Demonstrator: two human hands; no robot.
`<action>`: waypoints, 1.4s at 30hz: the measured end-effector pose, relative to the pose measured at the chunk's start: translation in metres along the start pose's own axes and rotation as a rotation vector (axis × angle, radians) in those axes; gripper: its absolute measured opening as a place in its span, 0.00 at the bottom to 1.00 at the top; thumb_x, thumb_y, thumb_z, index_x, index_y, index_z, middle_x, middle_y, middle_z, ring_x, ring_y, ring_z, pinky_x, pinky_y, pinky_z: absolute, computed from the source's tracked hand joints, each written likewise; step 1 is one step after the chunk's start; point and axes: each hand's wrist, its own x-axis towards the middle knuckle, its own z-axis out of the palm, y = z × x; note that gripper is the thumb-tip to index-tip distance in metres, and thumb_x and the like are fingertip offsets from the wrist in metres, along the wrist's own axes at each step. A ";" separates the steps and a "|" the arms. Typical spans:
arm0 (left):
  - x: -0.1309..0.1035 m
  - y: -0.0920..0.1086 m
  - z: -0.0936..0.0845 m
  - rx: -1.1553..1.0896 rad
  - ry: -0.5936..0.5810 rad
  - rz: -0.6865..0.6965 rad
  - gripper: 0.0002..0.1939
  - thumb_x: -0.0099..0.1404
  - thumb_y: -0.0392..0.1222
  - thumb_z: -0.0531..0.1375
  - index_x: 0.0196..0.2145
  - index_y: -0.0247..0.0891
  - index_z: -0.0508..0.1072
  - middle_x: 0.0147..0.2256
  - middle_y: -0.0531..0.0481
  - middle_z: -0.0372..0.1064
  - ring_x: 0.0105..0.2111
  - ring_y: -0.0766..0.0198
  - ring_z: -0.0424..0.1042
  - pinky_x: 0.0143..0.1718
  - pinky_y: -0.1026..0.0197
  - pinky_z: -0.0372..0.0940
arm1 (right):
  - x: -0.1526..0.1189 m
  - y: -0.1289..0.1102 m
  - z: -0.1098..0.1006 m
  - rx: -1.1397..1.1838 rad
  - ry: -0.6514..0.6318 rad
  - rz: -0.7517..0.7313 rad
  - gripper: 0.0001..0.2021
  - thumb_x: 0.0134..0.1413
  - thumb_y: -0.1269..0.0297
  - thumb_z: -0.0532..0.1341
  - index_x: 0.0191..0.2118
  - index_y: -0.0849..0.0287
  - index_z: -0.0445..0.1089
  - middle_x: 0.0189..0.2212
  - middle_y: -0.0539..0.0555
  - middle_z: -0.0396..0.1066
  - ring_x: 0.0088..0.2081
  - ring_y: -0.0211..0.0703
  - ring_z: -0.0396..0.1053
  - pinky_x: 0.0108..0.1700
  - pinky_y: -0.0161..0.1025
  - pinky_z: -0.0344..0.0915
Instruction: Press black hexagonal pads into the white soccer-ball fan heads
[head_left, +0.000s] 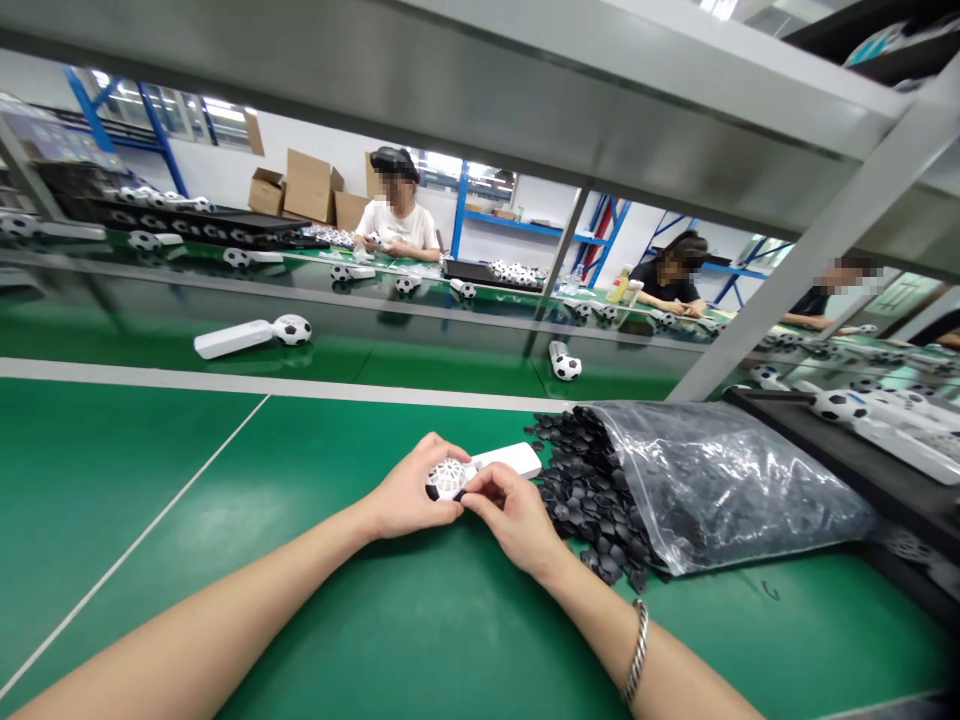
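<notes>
My left hand [411, 492] is closed around the ball-shaped head of a white handheld fan [510, 461]. The head has an open white lattice with black patches low on its side, and the handle points right, partly behind my right hand. Thumb and forefinger of my right hand [516, 512] are pinched against the head's lower right side, at a small black plastic piece [460, 495] mostly covered by the fingertips. Just right of that hand lies a heap of black plastic pieces [592, 490], spilling from a clear plastic bag [739, 490].
Beyond the green table's pale edge strip [375, 393], a belt [375, 360] carries a soccer-ball fan [292, 330] and another [564, 362]. A black tray [795, 425] of fans stands at right. A slanted metal post [810, 240] rises there. Several people sit across the line.
</notes>
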 end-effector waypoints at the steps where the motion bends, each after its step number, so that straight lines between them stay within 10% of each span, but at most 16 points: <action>1: 0.000 0.000 0.000 -0.003 -0.001 -0.009 0.21 0.47 0.37 0.59 0.42 0.42 0.64 0.37 0.52 0.56 0.39 0.60 0.62 0.41 0.58 0.61 | 0.000 0.000 0.000 -0.021 0.011 -0.008 0.02 0.46 0.68 0.60 0.27 0.59 0.66 0.27 0.49 0.65 0.31 0.37 0.64 0.34 0.34 0.62; 18: 0.003 0.010 -0.004 0.019 -0.046 0.039 0.19 0.44 0.33 0.58 0.37 0.41 0.65 0.35 0.53 0.54 0.35 0.63 0.62 0.34 0.63 0.61 | 0.004 -0.006 -0.006 -0.053 0.033 -0.028 0.08 0.43 0.68 0.62 0.32 0.57 0.64 0.37 0.51 0.61 0.29 0.34 0.66 0.31 0.34 0.66; 24: 0.072 0.010 -0.044 0.245 0.251 0.011 0.20 0.47 0.39 0.60 0.39 0.40 0.63 0.37 0.52 0.56 0.39 0.62 0.63 0.41 0.61 0.60 | -0.005 -0.011 -0.013 -0.326 0.068 -0.215 0.06 0.50 0.68 0.56 0.36 0.55 0.64 0.46 0.58 0.57 0.41 0.43 0.65 0.36 0.37 0.66; 30: 0.161 -0.038 -0.062 0.478 0.393 -0.206 0.24 0.54 0.50 0.57 0.48 0.43 0.61 0.46 0.43 0.56 0.48 0.49 0.59 0.46 0.49 0.56 | -0.008 0.001 -0.013 -0.489 0.005 -0.407 0.07 0.48 0.72 0.55 0.35 0.55 0.63 0.43 0.57 0.61 0.31 0.39 0.67 0.34 0.35 0.66; 36: 0.161 -0.102 -0.026 0.568 0.353 -0.292 0.33 0.55 0.51 0.56 0.56 0.40 0.52 0.53 0.33 0.53 0.53 0.38 0.51 0.48 0.36 0.47 | -0.005 0.009 -0.014 -0.567 0.036 -0.401 0.04 0.49 0.70 0.54 0.32 0.55 0.62 0.39 0.54 0.63 0.25 0.35 0.64 0.27 0.33 0.64; 42: 0.156 -0.101 -0.022 0.601 0.400 -0.226 0.30 0.58 0.46 0.55 0.57 0.41 0.52 0.57 0.41 0.50 0.57 0.51 0.46 0.57 0.45 0.38 | -0.005 0.005 -0.021 -0.546 -0.018 -0.387 0.06 0.50 0.73 0.53 0.35 0.56 0.62 0.40 0.56 0.61 0.39 0.39 0.65 0.38 0.33 0.66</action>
